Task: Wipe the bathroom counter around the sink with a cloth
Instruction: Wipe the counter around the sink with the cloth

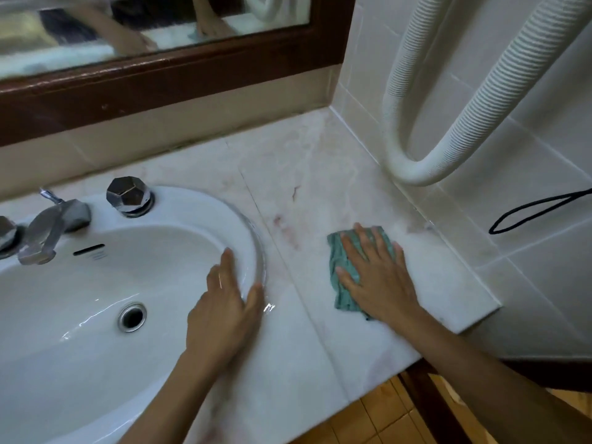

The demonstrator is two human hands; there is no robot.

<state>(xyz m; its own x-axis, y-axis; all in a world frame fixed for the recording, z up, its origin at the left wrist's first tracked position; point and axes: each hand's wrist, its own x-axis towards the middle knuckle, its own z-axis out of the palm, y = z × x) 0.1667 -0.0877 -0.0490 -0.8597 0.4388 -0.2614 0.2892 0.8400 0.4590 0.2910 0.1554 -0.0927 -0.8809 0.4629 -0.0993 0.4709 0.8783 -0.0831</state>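
A teal cloth [339, 270] lies flat on the pale marble counter [307, 174], right of the sink. My right hand [376, 274] presses down on it with fingers spread, covering most of it. The white oval sink [96, 283] fills the left half of the view. My left hand [224, 312] rests on the sink's right rim, fingers together and holding nothing. Reddish stains mark the counter between the sink rim and the cloth.
A chrome faucet [48, 229] and a faceted chrome knob [128, 195] stand behind the basin. A white ribbed hose [448, 123] loops down the tiled right wall above the counter's far corner. A black cord [531, 209] hangs further right. A wood-framed mirror [179, 72] runs behind.
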